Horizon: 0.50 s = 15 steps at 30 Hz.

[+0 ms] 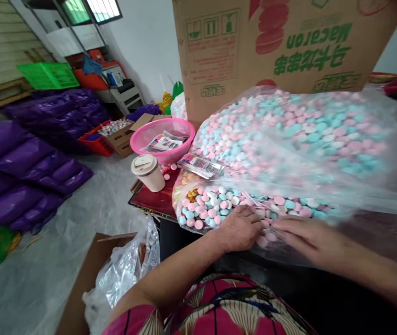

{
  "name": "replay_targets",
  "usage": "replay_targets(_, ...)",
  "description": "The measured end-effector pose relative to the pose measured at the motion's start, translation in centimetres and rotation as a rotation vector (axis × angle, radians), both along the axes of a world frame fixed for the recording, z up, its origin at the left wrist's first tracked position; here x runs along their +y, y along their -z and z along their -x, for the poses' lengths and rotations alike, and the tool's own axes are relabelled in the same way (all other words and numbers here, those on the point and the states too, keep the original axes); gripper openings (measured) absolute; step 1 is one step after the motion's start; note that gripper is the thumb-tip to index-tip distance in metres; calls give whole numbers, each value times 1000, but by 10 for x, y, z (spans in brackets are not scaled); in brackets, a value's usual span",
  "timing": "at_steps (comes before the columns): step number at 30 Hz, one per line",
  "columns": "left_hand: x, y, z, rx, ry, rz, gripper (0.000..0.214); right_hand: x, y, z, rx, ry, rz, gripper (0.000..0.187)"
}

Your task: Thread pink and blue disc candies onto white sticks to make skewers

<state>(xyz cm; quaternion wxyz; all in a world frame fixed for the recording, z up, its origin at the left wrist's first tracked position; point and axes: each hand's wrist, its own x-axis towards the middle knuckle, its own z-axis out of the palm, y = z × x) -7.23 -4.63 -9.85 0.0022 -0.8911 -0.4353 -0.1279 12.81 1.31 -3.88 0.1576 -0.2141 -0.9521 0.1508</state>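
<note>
1. The candies (213,213) lay heaped in clear plastic (366,197) on the bench (149,202).
2. The left hand (241,229) touched them; I could not tell its grip.
3. The right hand (312,239), blurred, was near it, its grip unclear.

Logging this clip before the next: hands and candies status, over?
Left hand at the candies, fingers bent. Right hand close by, grip unclear. Clear plastic over some candies.

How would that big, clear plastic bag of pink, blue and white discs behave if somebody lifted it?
The big, clear plastic bag would probably sag floppily, as its film looks thin and creased. It may be heavy, with so many pink, blue and white discs inside; they'd likely shift, lying loosely heaped.
</note>
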Motion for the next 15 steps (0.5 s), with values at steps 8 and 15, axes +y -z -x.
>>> replay_targets(8,-87,6,74,-312,-691,-431,40,-22,39,113,351,-99,-174,28)
replay_targets(15,-93,24,107,-459,-1131,-275,15,-41,47,182,92,-322,-340,26)
